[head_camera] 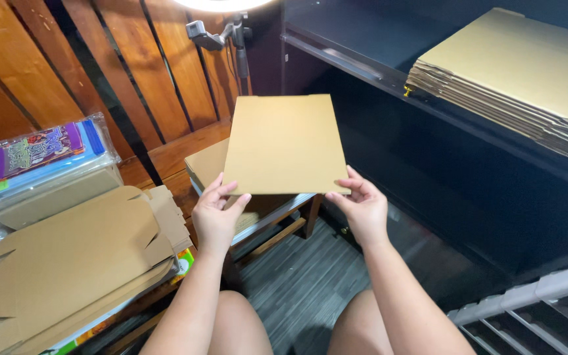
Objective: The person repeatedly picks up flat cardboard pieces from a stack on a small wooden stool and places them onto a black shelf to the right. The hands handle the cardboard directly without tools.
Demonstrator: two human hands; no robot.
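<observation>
cardboard stack (514, 79) cut off right, plastic-wrapped packs (34, 158) clipped (left edge)

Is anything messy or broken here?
Nothing looks broken. Both hands, left hand and right hand, hold a flat cardboard sheet by its near edge. The unfolded cardboard boxes on the left lie in a loose, uneven pile, unlike the neat cardboard stack on the shelf.

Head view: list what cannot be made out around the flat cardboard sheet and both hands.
- Head view: the box and small table behind the flat cardboard sheet are mostly hidden by it.
- Right hand: fingertips go behind the sheet's corner, so its grip is partly unseen.
- Left hand: fingers under the sheet's lower edge are hidden.
- Stack of flat cardboard on the shelf: cut off by the right edge.
- Ring light: cut off by the top edge.
</observation>
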